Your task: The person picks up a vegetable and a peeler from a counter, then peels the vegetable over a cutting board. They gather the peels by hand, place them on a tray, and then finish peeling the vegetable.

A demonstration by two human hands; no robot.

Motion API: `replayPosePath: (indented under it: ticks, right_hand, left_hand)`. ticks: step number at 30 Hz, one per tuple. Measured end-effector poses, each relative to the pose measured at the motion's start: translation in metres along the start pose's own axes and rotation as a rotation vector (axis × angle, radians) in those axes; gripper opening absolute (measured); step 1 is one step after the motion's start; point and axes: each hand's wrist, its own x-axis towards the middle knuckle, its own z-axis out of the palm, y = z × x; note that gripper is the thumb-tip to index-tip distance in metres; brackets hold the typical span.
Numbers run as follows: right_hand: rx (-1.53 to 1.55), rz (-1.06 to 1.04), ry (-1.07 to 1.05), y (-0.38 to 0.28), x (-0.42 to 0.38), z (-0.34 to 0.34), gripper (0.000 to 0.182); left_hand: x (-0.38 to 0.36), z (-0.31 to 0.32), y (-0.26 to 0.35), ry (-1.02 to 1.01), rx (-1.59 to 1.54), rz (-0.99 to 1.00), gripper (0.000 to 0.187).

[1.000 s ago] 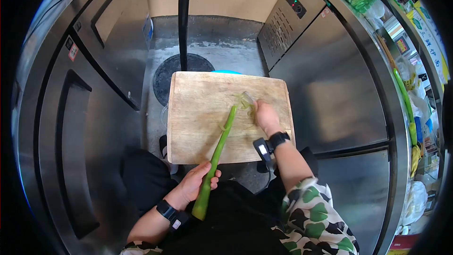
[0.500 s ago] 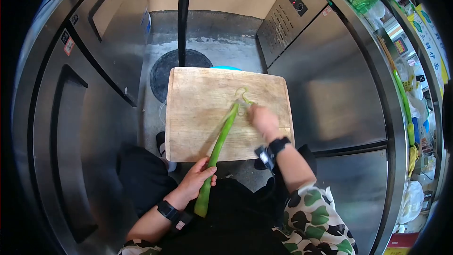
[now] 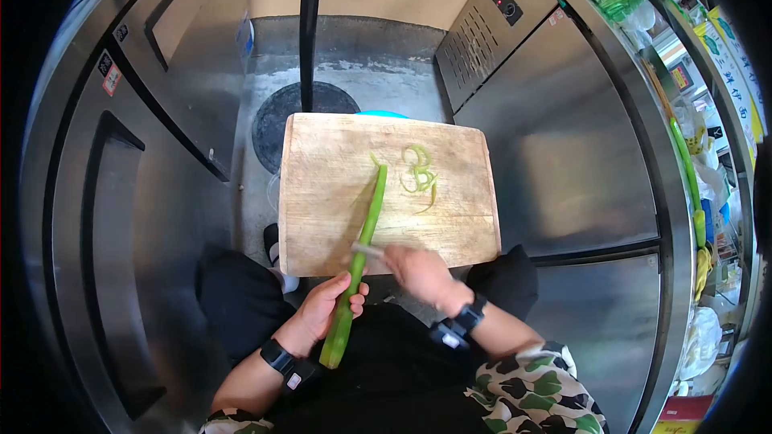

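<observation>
My left hand (image 3: pixel 326 305) is wrapped round the lower part of a long green celtuce stem (image 3: pixel 372 213). The stem slants up and away over the cutting board (image 3: pixel 318 185), its thick end towards my lap. In my right hand (image 3: pixel 422 277) is a peeler (image 3: pixel 367 250), slightly blurred, its head lying across the stem just above my left hand. Thin green peelings (image 3: pixel 420 173) lie curled on the board, right of the stem's tip. A small strip also shows at the tip itself.
Steel cabinets stand close on my left (image 3: pixel 185 104) and right (image 3: pixel 563 145). A black pole (image 3: pixel 310 32) rises behind the board, near a dark round cover (image 3: pixel 273 133) on the floor. Bags and packets crowd the shelf (image 3: pixel 696 193) at far right.
My right hand has drawn the peeler down the stem, from near its tip to just above my left hand. The stem's tip has shifted left, and more peelings show on the board.
</observation>
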Motion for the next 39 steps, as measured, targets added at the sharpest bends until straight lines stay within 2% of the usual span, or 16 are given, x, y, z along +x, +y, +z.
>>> replayPosePath:
  ticks: [3, 7, 10, 12, 13, 15, 17, 19, 23, 26, 29, 30, 31, 35, 38, 39]
  right_hand:
    - [-0.062, 0.109, 0.054, 0.037, 0.056, 0.000, 0.028]
    - [-0.070, 0.365, 0.278, 0.095, 0.104, -0.025, 0.034]
    - [-0.028, 0.348, 0.306, 0.062, 0.072, -0.054, 0.033]
    - [0.033, 0.205, 0.207, 0.032, 0.037, -0.045, 0.032]
    - [0.000, 0.177, 0.013, 0.010, 0.024, -0.048, 0.030]
    - [-0.096, 0.038, -0.163, -0.014, 0.007, -0.039, 0.025]
    - [-0.138, 0.088, -0.139, -0.011, 0.020, -0.027, 0.024]
    - [-0.110, 0.141, 0.004, 0.036, 0.058, -0.002, 0.029]
    - [-0.073, 0.455, 0.253, 0.087, 0.101, -0.035, 0.031]
    - [-0.015, 0.389, 0.308, 0.077, 0.076, -0.050, 0.031]
    - [0.229, 0.233, 0.247, 0.050, 0.033, -0.028, 0.028]
    - [0.281, 0.156, 0.139, 0.029, 0.016, -0.035, 0.027]
    - [0.273, 0.030, 0.107, 0.024, 0.004, -0.021, 0.028]
    - [0.175, -0.101, -0.007, -0.013, -0.018, -0.017, 0.020]
    - [-0.049, -0.060, -0.022, 0.008, 0.014, -0.008, 0.023]
    - [-0.041, 0.038, -0.048, 0.022, 0.037, -0.005, 0.027]
  left_hand:
    - [-0.002, -0.003, 0.000, -0.007, 0.006, 0.014, 0.033]
    - [-0.002, 0.007, -0.002, 0.016, 0.062, 0.051, 0.022]
    - [-0.003, 0.008, -0.002, 0.039, 0.131, 0.067, 0.019]
    - [-0.001, 0.007, -0.006, 0.054, 0.166, 0.072, 0.019]
    - [0.000, 0.007, -0.006, 0.064, 0.179, 0.075, 0.019]
    - [0.001, 0.007, -0.007, 0.078, 0.204, 0.079, 0.019]
    - [0.000, 0.006, -0.007, 0.084, 0.230, 0.079, 0.020]
    - [-0.002, 0.006, -0.007, 0.087, 0.233, 0.092, 0.019]
    - [-0.003, 0.006, -0.006, 0.062, 0.065, 0.103, 0.024]
    - [-0.003, 0.014, -0.002, 0.090, 0.002, 0.071, 0.033]
    - [-0.002, 0.016, -0.002, 0.026, 0.025, 0.026, 0.043]
    - [-0.002, 0.015, -0.002, 0.021, 0.024, 0.015, 0.042]
    - [-0.002, 0.013, -0.003, 0.017, 0.025, 0.003, 0.042]
    - [-0.004, 0.010, -0.004, 0.023, 0.046, -0.006, 0.041]
    - [-0.004, 0.008, -0.006, 0.048, 0.123, 0.037, 0.041]
    - [-0.005, 0.008, -0.007, 0.058, 0.139, 0.032, 0.040]
